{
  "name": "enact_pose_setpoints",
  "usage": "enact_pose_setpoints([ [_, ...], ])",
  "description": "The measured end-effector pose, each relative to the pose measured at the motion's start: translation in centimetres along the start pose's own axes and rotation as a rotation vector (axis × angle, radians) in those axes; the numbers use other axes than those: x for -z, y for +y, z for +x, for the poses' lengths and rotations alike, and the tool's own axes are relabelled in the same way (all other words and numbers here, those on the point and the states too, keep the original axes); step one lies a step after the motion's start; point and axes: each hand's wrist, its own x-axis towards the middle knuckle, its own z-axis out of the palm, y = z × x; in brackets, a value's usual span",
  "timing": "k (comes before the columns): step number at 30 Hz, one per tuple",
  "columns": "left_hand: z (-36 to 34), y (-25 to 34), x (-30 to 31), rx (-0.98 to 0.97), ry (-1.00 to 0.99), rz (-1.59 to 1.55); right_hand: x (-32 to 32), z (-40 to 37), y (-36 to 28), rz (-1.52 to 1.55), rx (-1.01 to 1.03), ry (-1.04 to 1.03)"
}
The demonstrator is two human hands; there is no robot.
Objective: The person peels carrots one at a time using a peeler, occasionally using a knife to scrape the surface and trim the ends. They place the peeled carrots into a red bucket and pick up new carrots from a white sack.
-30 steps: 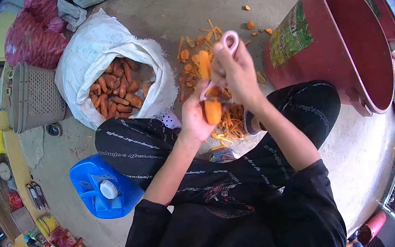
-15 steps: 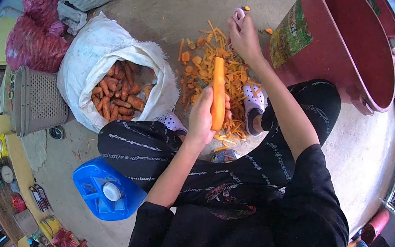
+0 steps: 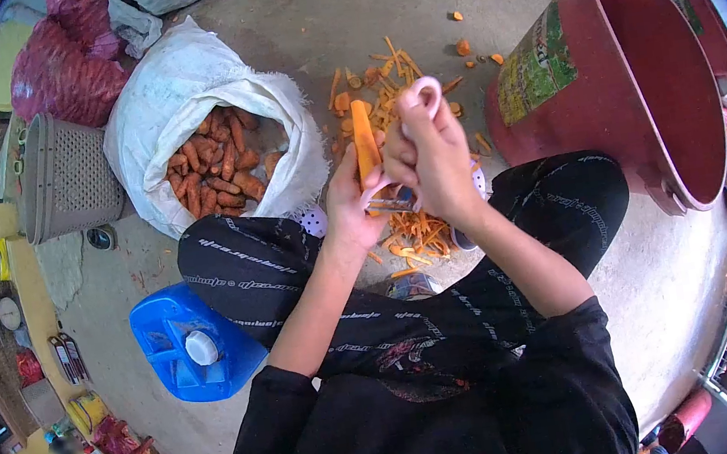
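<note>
Black top (image 3: 442,426), black lettered trousers (image 3: 247,273)

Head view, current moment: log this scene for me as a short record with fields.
left hand: holds a peeled carrot
right hand: holds a pink-handled peeler
floor below hands: carrot peelings and scraps
left side: open white sack of unpeeled carrots; blue jug; grey basket
right side: large red tub, tilted in view
unclear: exact blade contact
</note>
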Motion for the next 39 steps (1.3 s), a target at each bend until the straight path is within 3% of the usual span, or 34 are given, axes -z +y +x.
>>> enact_pose_setpoints([
  [3,0.2,0.3,0.4,0.033,0.045,0.018,0.1,-0.5,0.9,-0.021,0.011,-0.090],
  [6,0.9,0.3,2.1,0.058,-0.167,-0.133,0.0,-0.5,1.0,-0.046,0.023,-0.077],
  [8,0.9,0.1,2.0,0.040,-0.117,-0.149,0.1,-0.4,1.0,-0.057,0.037,-0.078],
  [10,0.2,0.2,-1.2,-0.007,0.188,-0.035,0.2,-0.3,1.1,-0.045,0.052,-0.069],
  [13,0.1,0.1,-1.3,-0.077,0.216,0.031,0.2,0.0,1.1,-0.007,0.071,-0.050],
  [18,0.2,-0.7,-0.5,-0.087,0.118,0.022,0.2,0.1,0.8,-0.056,0.066,-0.042],
  [23,0.5,-0.9,1.2,-0.063,-0.118,-0.051,1.0,0.9,0.6,-0.038,-0.037,-0.030],
  [28,-0.3,-1.7,0.4,-0.029,-0.050,-0.098,0.7,1.4,-0.1,-0.146,-0.052,-0.071],
  [31,-0.8,-1.9,-1.7,0.003,0.163,0.101,1.7,3.2,-0.3,-0.151,0.012,-0.018],
  [34,-1.3,-3.2,-0.6,0.054,-0.001,0.063,3.0,5.0,-1.0,-0.046,-0.032,0.032],
  [39,-1.1,-3.1,-1.2,0.076,-0.072,0.125,4.9,8.1,-1.2,0.015,0.013,0.121],
])
